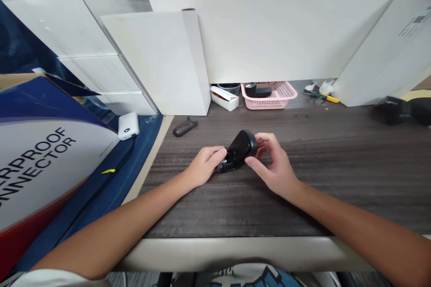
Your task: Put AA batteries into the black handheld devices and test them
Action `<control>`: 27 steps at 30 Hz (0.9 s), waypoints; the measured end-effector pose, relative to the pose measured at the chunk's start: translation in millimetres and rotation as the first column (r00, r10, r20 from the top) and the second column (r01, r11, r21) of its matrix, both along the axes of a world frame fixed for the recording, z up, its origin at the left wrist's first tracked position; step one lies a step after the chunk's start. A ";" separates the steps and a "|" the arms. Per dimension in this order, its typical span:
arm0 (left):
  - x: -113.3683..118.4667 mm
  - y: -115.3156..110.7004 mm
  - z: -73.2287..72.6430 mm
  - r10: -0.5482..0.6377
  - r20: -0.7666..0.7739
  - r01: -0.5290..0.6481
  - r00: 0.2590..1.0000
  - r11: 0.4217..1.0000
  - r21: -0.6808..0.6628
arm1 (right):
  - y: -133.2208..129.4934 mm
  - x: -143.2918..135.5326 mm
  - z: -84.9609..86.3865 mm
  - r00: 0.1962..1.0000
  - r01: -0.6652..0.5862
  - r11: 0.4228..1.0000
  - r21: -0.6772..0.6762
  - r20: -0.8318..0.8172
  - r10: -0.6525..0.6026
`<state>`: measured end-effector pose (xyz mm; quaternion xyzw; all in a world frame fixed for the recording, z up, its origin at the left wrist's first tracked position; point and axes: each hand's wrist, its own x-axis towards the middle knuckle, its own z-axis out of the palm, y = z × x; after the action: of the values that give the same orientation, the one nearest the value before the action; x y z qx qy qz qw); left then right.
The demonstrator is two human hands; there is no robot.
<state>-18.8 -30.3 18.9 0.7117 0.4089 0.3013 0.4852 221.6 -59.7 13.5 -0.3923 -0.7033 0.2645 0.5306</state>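
Note:
A black device [241, 147] with a rounded, thick-rimmed end and a ribbed ring at its other end is held tilted just above the dark wood-grain table [303, 197]. My left hand [206, 163] is closed round the ribbed end, thumb on top. At the rounded end, my right hand [273, 166] has its thumb at the lower edge and its curved fingers at the far side, loosely gripping it. Some fingertips are hidden behind the device. Farther left on the table lies a small dark grey handheld piece [185, 127] with a forked tip.
Along the back stand a pink basket [269, 105] with black items, a small white box [225, 100] and yellow-handled pliers [330, 97]. Large white cartons [155, 58] border the left; another carton [384, 54] leans right, near a black object [404, 110]. A white cabled device [128, 125] sits left.

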 end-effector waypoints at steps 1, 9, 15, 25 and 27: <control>-0.7 -0.2 0.7 -0.020 -0.037 0.020 0.999 1.000 0.003 | 1.5 0.5 -0.2 1.000 -0.008 1.000 0.029 0.019 0.007; -4.3 2.4 -4.3 -0.071 -0.116 0.076 0.991 0.996 0.040 | 4.9 5.6 -2.2 0.993 -0.109 0.992 0.070 0.047 0.106; -6.7 4.3 -7.2 -0.105 -0.106 0.113 0.989 0.991 0.074 | -2.8 3.4 -2.4 0.998 -0.057 0.989 0.136 0.028 0.053; 6.8 -6.6 -5.7 0.009 0.394 -0.003 0.919 1.000 -0.017 | -11.0 0.6 12.8 0.994 0.088 0.978 0.191 -0.084 -0.074; 9.3 -9.8 -7.5 0.085 0.500 -0.033 0.862 0.993 -0.112 | -10.3 2.9 17.4 0.999 0.039 0.964 0.262 0.024 -0.047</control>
<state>-9.5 -40.2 11.4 0.5706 0.3042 0.4706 0.6004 224.5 -70.0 30.9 -0.3379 -0.7314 0.1519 0.5726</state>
